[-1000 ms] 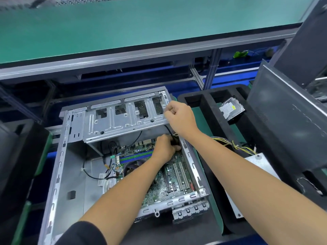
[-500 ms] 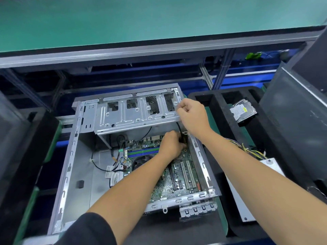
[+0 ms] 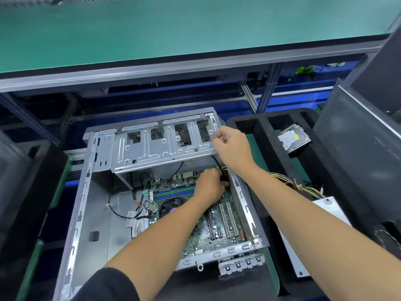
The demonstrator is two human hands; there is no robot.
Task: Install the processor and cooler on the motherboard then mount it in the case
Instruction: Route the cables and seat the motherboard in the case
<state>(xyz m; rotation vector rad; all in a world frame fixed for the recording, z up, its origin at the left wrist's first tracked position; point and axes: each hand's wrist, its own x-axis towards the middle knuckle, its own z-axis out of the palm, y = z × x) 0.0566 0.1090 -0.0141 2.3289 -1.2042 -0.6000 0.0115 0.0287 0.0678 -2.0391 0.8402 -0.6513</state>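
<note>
**Head view: both my hands at the far right corner of the case**

Head view puts the open case (image 3: 91, 205) at centre frame, with the motherboard (image 3: 219, 231) lying flat inside its right half. My right hand (image 3: 231, 148) is curled at the right end of the drive cage (image 3: 160, 148), fingers pinching its edge where a black cable (image 3: 218, 162) drops down. My left hand (image 3: 209, 187) reaches into the case just below, fingers bent over the board's upper right corner; whether they grasp the cable or only press there I cannot tell. The cooler (image 3: 171, 208) shows dark just left of my left forearm. A hard drive (image 3: 294, 137) lies in the black foam tray (image 3: 269, 135) at right of frame.
</note>
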